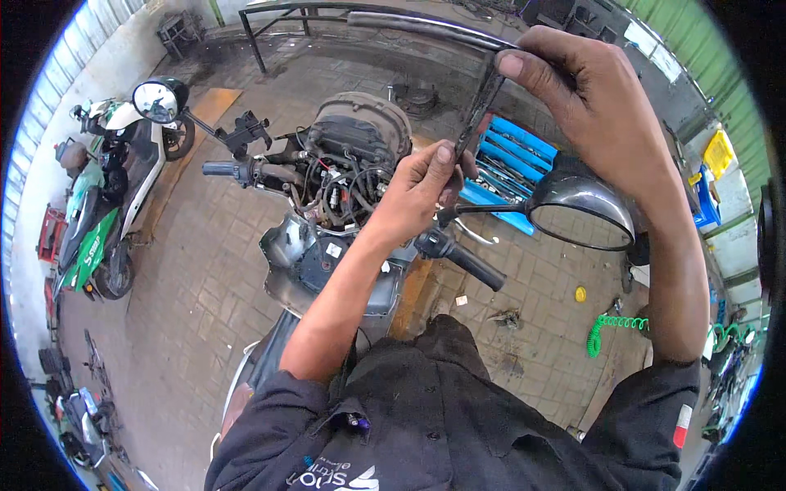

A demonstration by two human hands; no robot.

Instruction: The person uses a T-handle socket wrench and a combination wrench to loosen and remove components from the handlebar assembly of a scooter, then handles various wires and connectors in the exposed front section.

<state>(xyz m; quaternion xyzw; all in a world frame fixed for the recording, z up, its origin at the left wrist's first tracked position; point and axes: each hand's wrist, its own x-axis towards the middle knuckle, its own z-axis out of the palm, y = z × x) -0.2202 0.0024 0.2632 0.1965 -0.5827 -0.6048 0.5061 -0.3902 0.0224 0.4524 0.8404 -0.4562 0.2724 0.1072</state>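
Front end opened up, bar in both hands, closing-up not done

From my end I have both hands raised above the scooter (pixel 296 245). The right hand (pixel 602 90) pinches a dark angled bar (pixel 426 29) near its corner, thumb against fingers. The left hand (pixel 422 184) pinches the lower end of the downward length. I can't tell whether that's a single bent piece or two joined ones. It is held in the air between my hands, and I see no place where it is fixed to the machine.

What reads as done: the scooter's front is open, with wiring (pixel 348 184) bare between the handlebar grips. The left mirror (pixel 157 100), right mirror (pixel 581 225) and phone holder (pixel 246 133) are on.

What reads as left: the wiring is uncovered, and the blue toolbox (pixel 501 214) stands open on the floor beyond the right grip, tools showing. I'd judge this as mid-job, well short of closed up. Whether any connection inside is finished, I cannot tell at this size.
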